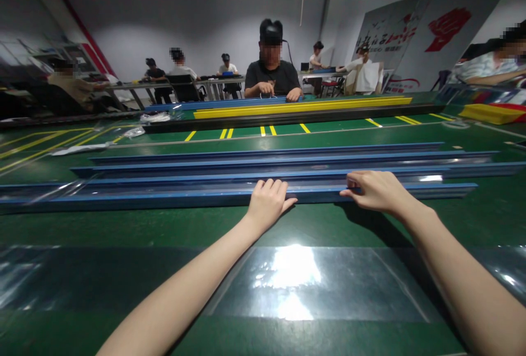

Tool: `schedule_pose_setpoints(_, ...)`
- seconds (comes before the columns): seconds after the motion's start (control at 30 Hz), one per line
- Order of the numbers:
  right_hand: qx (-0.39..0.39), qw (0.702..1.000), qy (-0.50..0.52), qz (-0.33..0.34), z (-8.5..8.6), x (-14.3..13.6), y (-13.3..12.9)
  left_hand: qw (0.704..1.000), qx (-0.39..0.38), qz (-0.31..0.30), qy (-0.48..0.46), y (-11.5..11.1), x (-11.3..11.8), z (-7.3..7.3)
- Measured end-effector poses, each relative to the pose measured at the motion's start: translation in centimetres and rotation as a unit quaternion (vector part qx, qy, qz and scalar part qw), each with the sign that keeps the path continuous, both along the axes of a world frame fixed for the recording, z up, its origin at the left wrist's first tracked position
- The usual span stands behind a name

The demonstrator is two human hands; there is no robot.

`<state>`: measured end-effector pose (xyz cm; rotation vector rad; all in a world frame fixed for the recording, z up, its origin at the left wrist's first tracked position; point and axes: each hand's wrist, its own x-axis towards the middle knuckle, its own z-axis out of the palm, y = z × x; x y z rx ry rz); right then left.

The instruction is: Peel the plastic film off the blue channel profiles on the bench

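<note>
A long blue channel strip [197, 200] lies across the green table in front of me, with a clear film showing in its trough. My left hand [268, 202] is closed over its near edge, fingers curled to the far side and thumb pointing right along the front. Further right, my right hand [372, 189] grips the same near wall, its fingers bent over the top and its thumb low in front. Both fingertips are partly hidden. Between my forearms and beyond them, flat clear plastic sheet [329, 290] lies on the table, shining with reflected light.
More blue strips [287, 170] lie parallel just behind. Farther back are a black strip [287, 119], a yellow strip [304, 108] and yellow tape marks. A person [273, 74] sits opposite, hands at another blue strip. A yellow tray [489, 114] stands far right.
</note>
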<state>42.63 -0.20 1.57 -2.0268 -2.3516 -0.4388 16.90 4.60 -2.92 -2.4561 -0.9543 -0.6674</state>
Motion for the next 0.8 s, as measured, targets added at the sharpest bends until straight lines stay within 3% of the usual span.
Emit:
schedule_pose_setpoints(0.27, -0.009, 0.999, 0.026, 0.035, -0.3, 0.3, 0.0, 1.0, 0.002, 0.011, 0.001, 0.0, 0.1, -0.1)
schedule_pose_setpoints(0.6, -0.017, 0.987, 0.098, 0.128, -1.4, -2.5, 0.0, 1.0, -0.02, -0.005, -0.008, 0.1, 0.1, -0.1)
schedule_pose_setpoints(0.8, -0.026, 0.982, 0.123, 0.14, -1.6, -2.7, 0.1, 1.0, -0.022, -0.008, -0.01, 0.2, 0.0, -0.2)
